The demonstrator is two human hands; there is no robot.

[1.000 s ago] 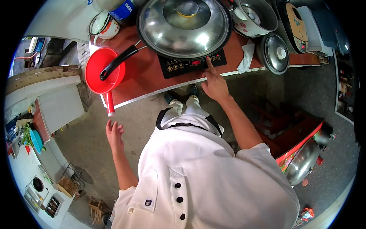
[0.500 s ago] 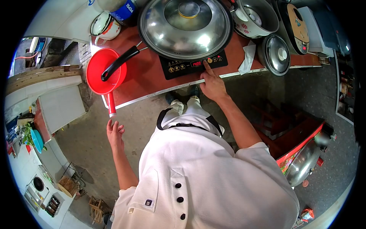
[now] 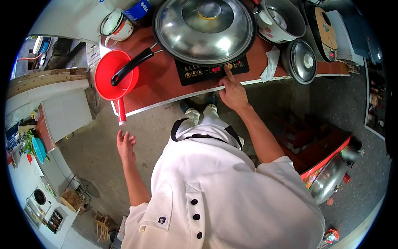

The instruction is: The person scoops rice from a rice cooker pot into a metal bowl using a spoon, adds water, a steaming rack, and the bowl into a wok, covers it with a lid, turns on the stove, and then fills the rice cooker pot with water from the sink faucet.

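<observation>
My right hand (image 3: 234, 94) holds nothing; its index finger is stretched out and touches a button on the front panel of the black induction cooker (image 3: 194, 76). The red display (image 3: 215, 69) reads 1600. On the cooker stands a long-handled wok (image 3: 144, 57), covered by a domed metal lid (image 3: 195, 43) with a glass window and a knob. My left hand (image 3: 126, 145) hangs empty with its fingers loosely apart, just below the handle of a red plastic ladle (image 3: 99, 76). The ladle's bowl lies under the wok handle, and its grip sticks out past the counter edge.
Left of the wok stand an enamel mug (image 3: 122, 33) and a bottle with a blue label (image 3: 139, 9). To the right are a flowered pot (image 3: 269, 34), a pot lid (image 3: 295, 68), a white cloth or paper (image 3: 270, 64) and a rice cooker (image 3: 325, 31) on the red counter (image 3: 153, 93).
The number on the cooker's display has gone from 1400 to 1600. My right index finger stays at the button, and the view has shifted very slightly. My left hand has hardly moved.
</observation>
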